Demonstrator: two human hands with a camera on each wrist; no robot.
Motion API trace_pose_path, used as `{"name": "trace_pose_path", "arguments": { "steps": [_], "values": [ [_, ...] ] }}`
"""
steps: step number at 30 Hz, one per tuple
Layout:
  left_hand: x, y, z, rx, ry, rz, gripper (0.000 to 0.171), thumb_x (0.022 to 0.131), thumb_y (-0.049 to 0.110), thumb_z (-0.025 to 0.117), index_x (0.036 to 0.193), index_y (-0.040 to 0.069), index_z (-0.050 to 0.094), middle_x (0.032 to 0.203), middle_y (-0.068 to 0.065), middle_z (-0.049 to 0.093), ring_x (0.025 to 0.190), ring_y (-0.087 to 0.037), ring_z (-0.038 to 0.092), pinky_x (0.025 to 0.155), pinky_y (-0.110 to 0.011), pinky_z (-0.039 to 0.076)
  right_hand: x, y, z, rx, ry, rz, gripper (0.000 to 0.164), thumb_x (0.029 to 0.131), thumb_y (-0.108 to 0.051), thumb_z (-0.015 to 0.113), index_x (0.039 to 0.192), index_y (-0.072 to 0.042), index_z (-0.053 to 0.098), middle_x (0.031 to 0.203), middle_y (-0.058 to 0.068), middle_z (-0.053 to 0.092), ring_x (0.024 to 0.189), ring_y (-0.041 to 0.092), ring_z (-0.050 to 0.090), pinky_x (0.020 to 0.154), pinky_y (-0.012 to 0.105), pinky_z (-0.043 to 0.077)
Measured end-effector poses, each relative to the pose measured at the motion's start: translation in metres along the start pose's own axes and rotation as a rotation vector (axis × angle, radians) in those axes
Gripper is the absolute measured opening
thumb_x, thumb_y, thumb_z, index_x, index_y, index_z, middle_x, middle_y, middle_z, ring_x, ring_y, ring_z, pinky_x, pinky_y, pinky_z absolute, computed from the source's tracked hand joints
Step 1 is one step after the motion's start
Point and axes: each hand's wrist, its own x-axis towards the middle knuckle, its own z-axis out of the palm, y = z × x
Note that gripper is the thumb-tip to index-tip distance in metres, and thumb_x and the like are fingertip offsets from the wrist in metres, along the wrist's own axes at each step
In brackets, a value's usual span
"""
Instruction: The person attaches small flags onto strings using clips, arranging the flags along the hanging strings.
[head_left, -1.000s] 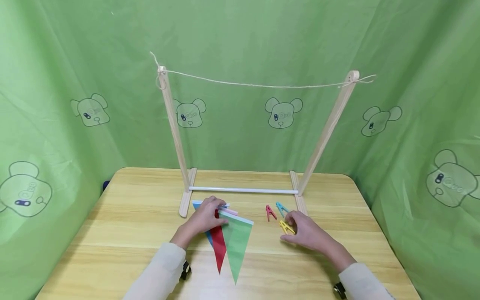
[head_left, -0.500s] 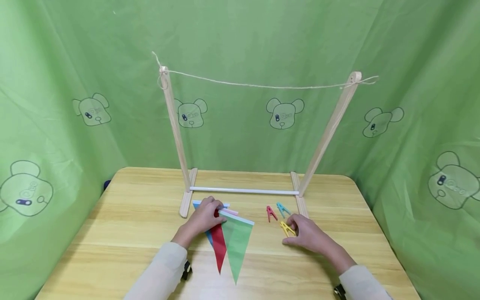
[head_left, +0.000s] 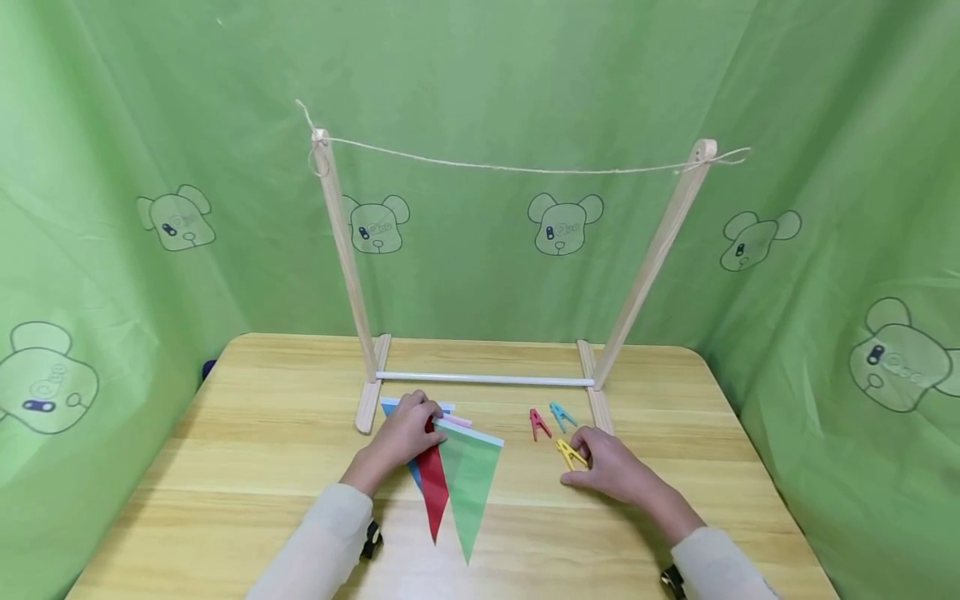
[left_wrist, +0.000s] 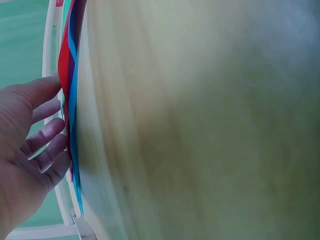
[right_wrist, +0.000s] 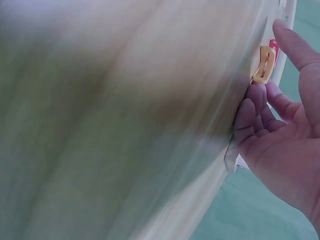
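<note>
Fanned out on the table are a green pennant [head_left: 472, 475], a red pennant [head_left: 433, 496] and a blue pennant [head_left: 414, 472], partly overlapping. My left hand [head_left: 399, 432] rests on their upper part, hiding some of the top bands. In the left wrist view its loosely bent fingers touch the red pennant [left_wrist: 64, 67]. My right hand [head_left: 617, 468] lies beside a yellow clothespin [head_left: 565, 452], with thumb and forefinger spread around it. The right wrist view has the thumb apart from the yellow clothespin [right_wrist: 265, 65]. A red clothespin [head_left: 536, 418] and a light blue clothespin [head_left: 558, 413] lie just beyond.
Behind the pennants stands a frame with two wooden posts [head_left: 347, 250], joined low down by a white rod [head_left: 487, 379]. A thin string [head_left: 495, 167] sags between the post tops. Green curtains [head_left: 465, 75] enclose the wooden table [head_left: 247, 467].
The view shifts slightly with the head. Both hands stay practically still, the left on the pennants and the right at the yellow clothespin.
</note>
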Motion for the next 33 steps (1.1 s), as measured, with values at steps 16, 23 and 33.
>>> {"name": "trace_pose_path", "arguments": {
  "steps": [16,23,33],
  "values": [
    [0.007,0.003,-0.007,0.013,-0.067,0.004,0.023,0.088,0.025,0.084,0.090,0.013,0.065,0.095,-0.001,0.050,0.092,-0.022,0.045,0.078,-0.035,0.048,0.002,0.000,0.001,-0.016,-0.033,0.009,0.040,0.083,-0.020,0.088,0.104,-0.006,0.057,0.087,0.002,0.053,0.077,0.014,0.047,0.062,0.024,0.042],
    [0.008,0.005,-0.012,0.005,-0.111,-0.001,0.025,0.088,0.026,0.084,0.099,0.011,0.066,0.099,-0.002,0.051,0.095,-0.022,0.045,0.079,-0.034,0.047,0.003,-0.001,0.001,-0.018,-0.038,0.013,0.039,0.083,-0.020,0.087,0.104,-0.006,0.057,0.087,0.002,0.052,0.077,0.014,0.046,0.062,0.024,0.041],
    [0.009,0.006,-0.010,0.022,-0.061,0.053,0.018,0.093,0.019,0.079,0.097,0.008,0.065,0.098,-0.005,0.052,0.091,-0.024,0.046,0.079,-0.037,0.048,0.003,-0.002,0.001,0.004,-0.040,0.042,0.034,0.085,-0.017,0.086,0.102,-0.005,0.059,0.087,0.003,0.055,0.077,0.015,0.048,0.061,0.024,0.042]
  ]
}}
